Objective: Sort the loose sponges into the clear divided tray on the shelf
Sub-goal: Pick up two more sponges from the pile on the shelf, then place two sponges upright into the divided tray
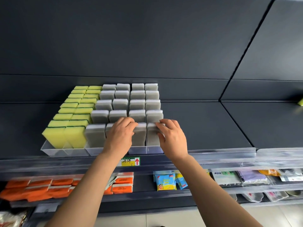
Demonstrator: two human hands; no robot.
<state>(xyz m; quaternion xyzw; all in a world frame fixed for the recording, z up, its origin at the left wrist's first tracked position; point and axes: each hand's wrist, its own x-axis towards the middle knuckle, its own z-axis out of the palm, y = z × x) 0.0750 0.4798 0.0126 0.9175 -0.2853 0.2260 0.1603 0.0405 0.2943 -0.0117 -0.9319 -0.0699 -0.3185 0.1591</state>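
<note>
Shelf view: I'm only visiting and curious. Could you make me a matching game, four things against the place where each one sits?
Things
1. yellow sponges
2. grey sponges
3. orange packs
4. blue packets

Places
A. lower shelf, right of the orange packs
B. tray, left lanes
C. lower shelf, left end
D. tray, right lanes

Pairs: 1-B, 2-D, 3-C, 4-A
</note>
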